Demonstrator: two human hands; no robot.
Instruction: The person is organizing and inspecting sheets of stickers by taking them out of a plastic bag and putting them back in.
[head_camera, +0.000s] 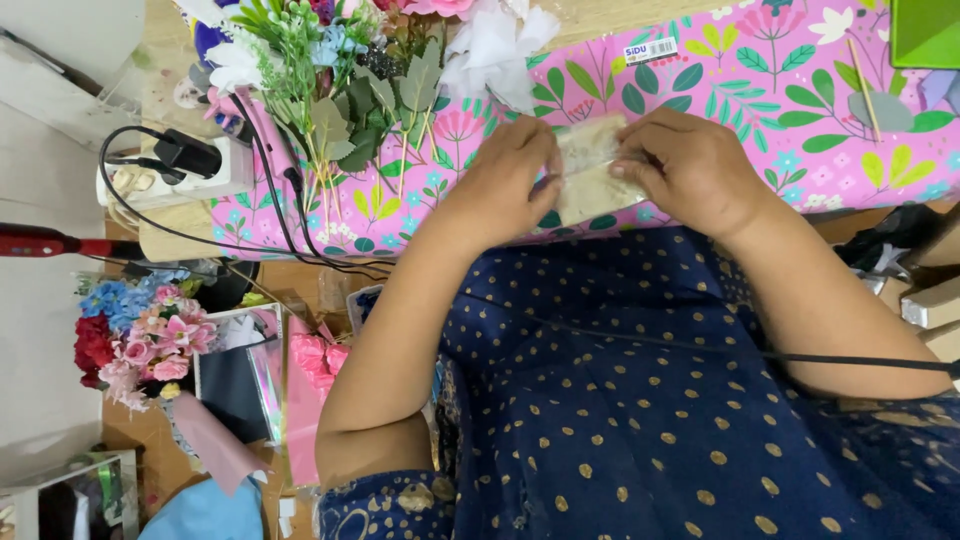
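Observation:
Both my hands meet over the near edge of a table covered in pink floral wrapping paper (760, 110). My left hand (505, 185) and my right hand (690, 170) each pinch one side of a small clear plastic bag (592, 172) with pale beige contents. The bag lies flat between my fingers, just above my dark blue dotted clothing (650, 400).
A bunch of artificial flowers and leaves (340, 70) lies at the table's left. A white power strip (170, 175) with black cables sits beside it. A second bouquet (135, 335) and boxes stand lower left. A green box (925, 30) is top right.

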